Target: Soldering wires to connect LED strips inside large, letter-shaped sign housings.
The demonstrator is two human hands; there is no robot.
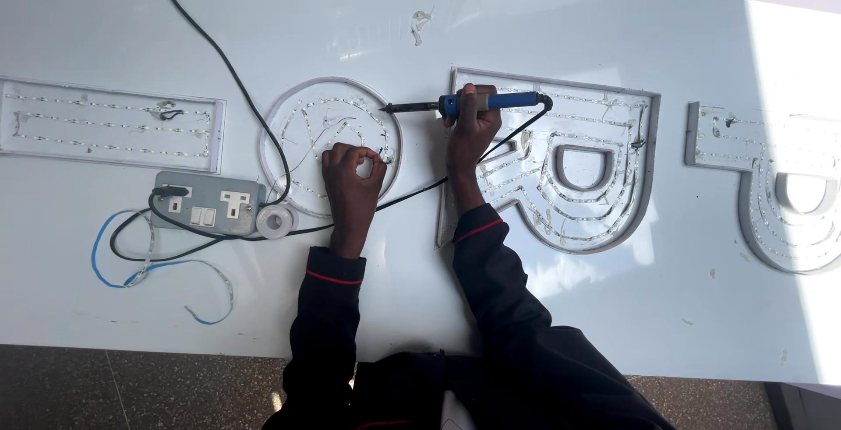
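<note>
My right hand grips a blue-handled soldering iron, held level with its dark tip pointing left to the rim of a round white sign letter lined with strips of small lights. My left hand rests inside that round letter at its lower right, fingers curled and pinched on a thin wire or strip; what it pinches is too small to tell. The iron's black cord loops from the handle's right end and runs left under my wrists.
A grey socket box with a black plug sits left of the round letter, beside a small roll of solder. Blue and black wires coil below. A long rectangular letter lies left, two more letters right.
</note>
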